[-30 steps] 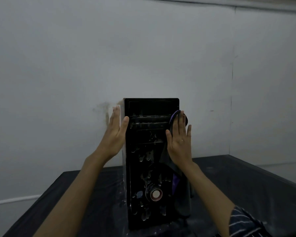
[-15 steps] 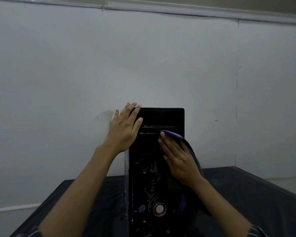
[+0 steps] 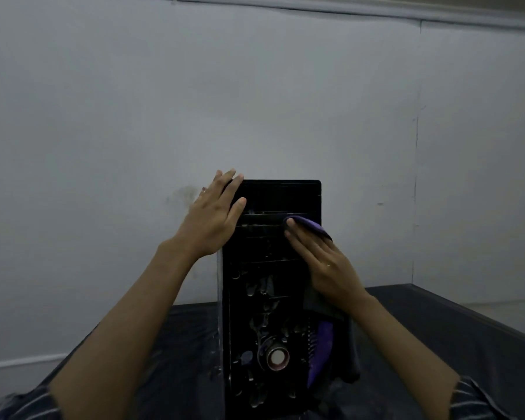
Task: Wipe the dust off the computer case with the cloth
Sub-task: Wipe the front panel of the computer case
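A black computer case (image 3: 270,298) stands upright on the dark table (image 3: 437,344), its front panel facing me with pale dust smears and a round silver button low down. My left hand (image 3: 215,219) lies flat with straight fingers on the case's upper left corner. Under my right hand (image 3: 322,262) a dark purple cloth (image 3: 308,225) is pressed against the upper right of the front panel. The fingers point up and to the left. The rest of the cloth hangs down the case's right side (image 3: 322,347).
A plain grey wall (image 3: 255,101) rises close behind the case. The table's right edge (image 3: 482,313) runs diagonally towards me. Striped sleeves show at both lower corners.
My right hand with the cloth has swept from the case's right edge inward across the front. My left hand has shifted from the left side up onto the top left corner.
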